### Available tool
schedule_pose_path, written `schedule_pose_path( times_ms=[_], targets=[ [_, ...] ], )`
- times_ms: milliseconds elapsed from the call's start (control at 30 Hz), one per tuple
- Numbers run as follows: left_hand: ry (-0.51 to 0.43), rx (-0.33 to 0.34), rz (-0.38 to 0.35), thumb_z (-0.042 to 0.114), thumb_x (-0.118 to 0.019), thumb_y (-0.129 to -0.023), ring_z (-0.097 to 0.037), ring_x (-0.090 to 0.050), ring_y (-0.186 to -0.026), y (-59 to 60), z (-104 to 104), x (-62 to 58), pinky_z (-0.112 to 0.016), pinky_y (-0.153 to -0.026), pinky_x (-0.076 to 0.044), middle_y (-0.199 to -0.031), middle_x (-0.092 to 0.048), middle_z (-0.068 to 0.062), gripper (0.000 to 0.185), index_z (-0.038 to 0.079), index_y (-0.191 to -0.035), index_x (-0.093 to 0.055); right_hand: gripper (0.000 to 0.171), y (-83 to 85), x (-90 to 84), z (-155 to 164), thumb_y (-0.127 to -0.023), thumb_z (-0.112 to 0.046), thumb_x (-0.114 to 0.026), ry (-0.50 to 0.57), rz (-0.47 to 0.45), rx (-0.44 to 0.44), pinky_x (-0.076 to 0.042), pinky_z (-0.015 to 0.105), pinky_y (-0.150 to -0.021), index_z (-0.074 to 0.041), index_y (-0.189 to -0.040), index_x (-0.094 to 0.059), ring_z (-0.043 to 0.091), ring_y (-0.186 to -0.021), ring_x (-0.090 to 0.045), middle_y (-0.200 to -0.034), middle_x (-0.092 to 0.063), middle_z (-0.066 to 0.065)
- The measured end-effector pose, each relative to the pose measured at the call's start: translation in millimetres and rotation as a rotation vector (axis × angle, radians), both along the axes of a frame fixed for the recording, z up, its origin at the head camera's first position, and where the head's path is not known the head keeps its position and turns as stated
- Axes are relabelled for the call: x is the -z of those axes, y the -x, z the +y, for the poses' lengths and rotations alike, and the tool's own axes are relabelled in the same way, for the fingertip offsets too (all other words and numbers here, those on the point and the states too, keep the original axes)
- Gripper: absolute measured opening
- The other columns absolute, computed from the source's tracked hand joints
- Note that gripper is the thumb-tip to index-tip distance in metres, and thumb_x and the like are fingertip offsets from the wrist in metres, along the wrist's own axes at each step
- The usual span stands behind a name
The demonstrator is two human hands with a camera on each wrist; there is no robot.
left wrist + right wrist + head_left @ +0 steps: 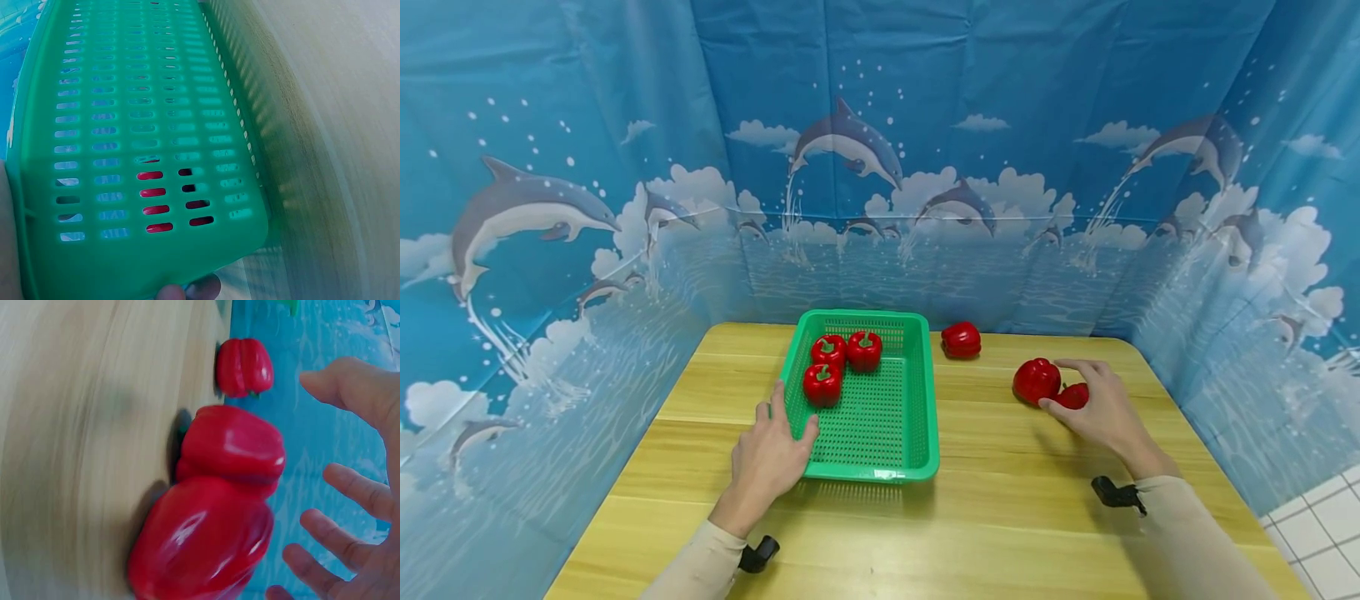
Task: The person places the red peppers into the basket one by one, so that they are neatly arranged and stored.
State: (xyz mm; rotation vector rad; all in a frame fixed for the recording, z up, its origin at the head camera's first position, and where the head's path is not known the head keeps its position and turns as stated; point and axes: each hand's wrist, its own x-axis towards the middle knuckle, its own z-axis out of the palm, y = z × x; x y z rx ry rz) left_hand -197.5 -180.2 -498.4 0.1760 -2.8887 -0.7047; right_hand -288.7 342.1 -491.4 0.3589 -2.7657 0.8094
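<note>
A green plastic basket (880, 476) with slotted walls holds three red bell peppers (823, 385), grouped at its far left. My left hand (772, 454) holds the basket's left rim, thumb over the inner side; in the left wrist view fingertips (172, 292) show at the bottom, beside the slotted wall (144, 125). On the right, two red bell peppers (1037, 381) (203, 540) lie side by side on the table. Over them my right hand (1105, 410) (356, 487) spreads its thumb and fingers, with a gap to the peppers in the right wrist view.
Another red bell pepper (961, 341) (244, 367) lies on its side between the basket and the right-hand pair, near the back edge. The wooden table (985, 517) is bordered by a blue dolphin-print curtain (925, 275) at the back and sides.
</note>
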Motion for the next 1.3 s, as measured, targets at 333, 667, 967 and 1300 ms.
schedule_pose_path(
  times_ms=[333, 667, 967, 1300],
  targets=[
    [0.003, 0.004, 0.004, 0.059, -0.060, -0.116, -0.028, -0.055, -0.055, -1.2, 0, -0.6, -0.036, -0.048, -0.046, -0.162, -0.058, -0.036, 0.097, 0.006, -0.186, -0.020, 0.093, 0.4, 11.3, 19, -0.099, -0.044, -0.094, -0.046, -0.091, 0.038, -0.055, 0.086, -0.105, -0.003, -0.172, -0.051, 0.068, -0.150, -0.039, -0.169, -0.040, 0.045],
    [0.001, -0.001, 0.008, 0.059, -0.062, -0.115, -0.028, -0.055, -0.054, -1.7, 1, -0.8, -0.036, -0.047, -0.046, -0.160, -0.060, -0.035, 0.098, 0.006, -0.186, -0.020, 0.098, 4.9, 24.4, 31, -0.098, -0.043, -0.095, -0.036, -0.137, 0.048, -0.066, 0.075, -0.098, -0.001, -0.173, -0.048, 0.067, -0.145, -0.043, -0.165, -0.041, 0.046],
    [0.002, -0.003, 0.002, 0.057, -0.062, -0.115, -0.029, -0.056, -0.055, -1.6, 1, -0.7, -0.036, -0.048, -0.046, -0.161, -0.059, -0.035, 0.097, 0.007, -0.186, -0.020, 0.085, 7.6, 30.9, 37, -0.102, -0.034, -0.091, -0.036, -0.126, 0.054, -0.065, 0.076, -0.100, 0.002, -0.169, -0.052, 0.066, -0.139, -0.049, -0.158, -0.050, 0.046],
    [0.001, -0.004, -0.004, 0.058, -0.062, -0.115, -0.029, -0.055, -0.055, -1.4, 1, -0.9, -0.037, -0.048, -0.046, -0.163, -0.057, -0.036, 0.097, 0.007, -0.186, -0.019, 0.069, 5.4, 26.7, 38, -0.105, -0.024, -0.087, -0.015, -0.099, 0.076, -0.063, 0.076, -0.103, 0.005, -0.161, -0.060, 0.063, -0.131, -0.063, -0.151, -0.064, 0.043]
  ],
)
